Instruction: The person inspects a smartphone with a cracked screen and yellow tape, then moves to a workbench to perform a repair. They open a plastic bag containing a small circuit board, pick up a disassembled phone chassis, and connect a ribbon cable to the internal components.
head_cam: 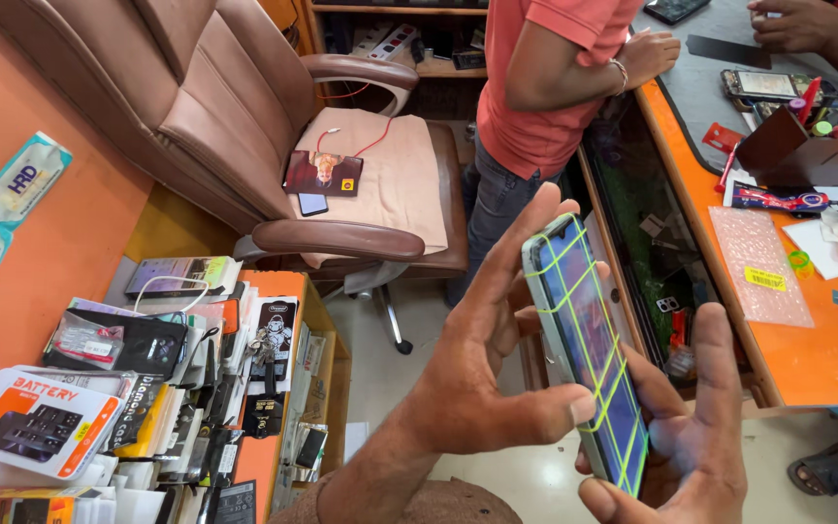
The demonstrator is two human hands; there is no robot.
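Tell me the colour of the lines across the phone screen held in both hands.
Bright yellow-green lines cross the phone screen, which glows blue and purple; the head view shows them.

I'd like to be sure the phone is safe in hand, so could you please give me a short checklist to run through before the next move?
1. Left hand on the phone: thumb pressed on the screen, fingers behind the top edge. Ok.
2. Right hand supports the phone's lower end from below. Ok.
3. Screen lit, crossed by yellow-green lines. Ok.
4. Phone held over the bare floor, nothing beneath to catch it. Not ok.
5. Person in a red shirt stands close ahead, at the orange counter. Not ok.
6. Grip on the phone's back: hidden. Cannot tell.
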